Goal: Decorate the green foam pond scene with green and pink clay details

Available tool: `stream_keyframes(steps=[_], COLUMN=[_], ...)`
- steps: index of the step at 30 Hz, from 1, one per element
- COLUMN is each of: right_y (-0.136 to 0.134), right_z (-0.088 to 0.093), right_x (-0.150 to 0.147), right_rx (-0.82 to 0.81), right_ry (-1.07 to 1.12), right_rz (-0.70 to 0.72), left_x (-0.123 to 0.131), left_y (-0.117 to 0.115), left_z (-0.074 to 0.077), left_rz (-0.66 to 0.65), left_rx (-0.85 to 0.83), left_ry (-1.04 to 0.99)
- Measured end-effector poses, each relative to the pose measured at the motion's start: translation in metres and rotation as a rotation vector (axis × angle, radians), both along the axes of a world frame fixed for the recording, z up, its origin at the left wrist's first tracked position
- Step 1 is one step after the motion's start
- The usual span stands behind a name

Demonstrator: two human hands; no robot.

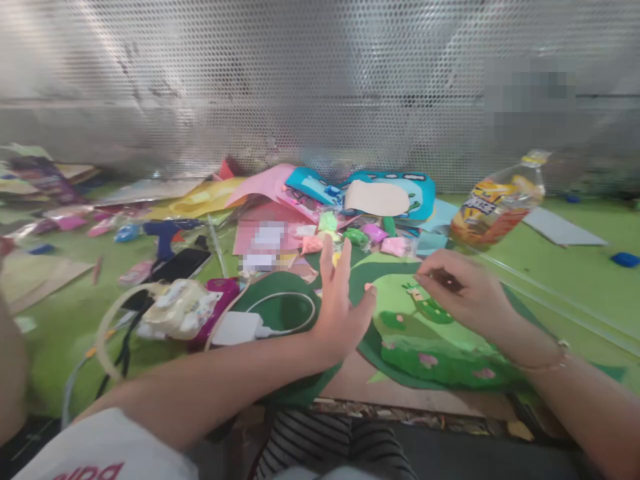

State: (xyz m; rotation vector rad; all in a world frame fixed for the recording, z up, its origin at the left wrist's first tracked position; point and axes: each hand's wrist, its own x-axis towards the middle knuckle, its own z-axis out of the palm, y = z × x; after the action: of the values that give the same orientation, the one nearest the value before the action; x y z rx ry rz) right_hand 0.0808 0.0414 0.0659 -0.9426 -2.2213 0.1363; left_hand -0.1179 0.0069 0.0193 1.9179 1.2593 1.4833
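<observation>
My left hand (343, 307) is raised at the left edge of a round green craft picture (400, 363), fingers spread. A small coral-pink dot (369, 287) shows at its thumb tip; whether it is clay or the nail I cannot tell. Over the picture's upper right, my right hand (460, 287) has thumb and forefinger pinched together; anything between them is too small to make out. Just below those fingertips lies a green caterpillar-like figure (430, 308) on the light green ground. Pink flower shapes (428, 361) dot the darker green band along the bottom.
Bagged coloured clay (375, 233) lies behind the picture, near blue craft pieces (420, 193). A drink bottle (495, 203) leans at right. To the left are a blue glue gun (167, 235), a phone (183, 265), a white charger (237, 329) with cables and a cream-coloured lump (177, 308).
</observation>
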Motion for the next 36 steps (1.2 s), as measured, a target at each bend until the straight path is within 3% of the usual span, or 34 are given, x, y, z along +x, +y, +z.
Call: stream_keyframes(steps=[3,8,11,20,36], right_y=[0.0,0.002,0.004,0.006,0.018], right_z=[0.001,-0.001,-0.001,0.002,-0.017], right_x=[-0.001,-0.003,-0.005,-0.006,-0.012], right_rx=[0.03,-0.033,-0.111,-0.195,-0.023], right_ry=[-0.015,-0.006,0.02,0.035,-0.147], right_rz=[-0.003,-0.013,-0.033,-0.052,0.072], left_x=[-0.001,0.001,0.001,0.006,0.011], left_y=[-0.007,-0.015,-0.017,-0.025,-0.024], left_z=[0.005,0.002,0.0,0.001,-0.012], left_rz=[-0.165,-0.538,-0.679,-0.707,-0.777], left_rx=[0.187,0.453,0.562,0.714,0.507], left_ry=[0.245,0.402,0.528,0.695,0.802])
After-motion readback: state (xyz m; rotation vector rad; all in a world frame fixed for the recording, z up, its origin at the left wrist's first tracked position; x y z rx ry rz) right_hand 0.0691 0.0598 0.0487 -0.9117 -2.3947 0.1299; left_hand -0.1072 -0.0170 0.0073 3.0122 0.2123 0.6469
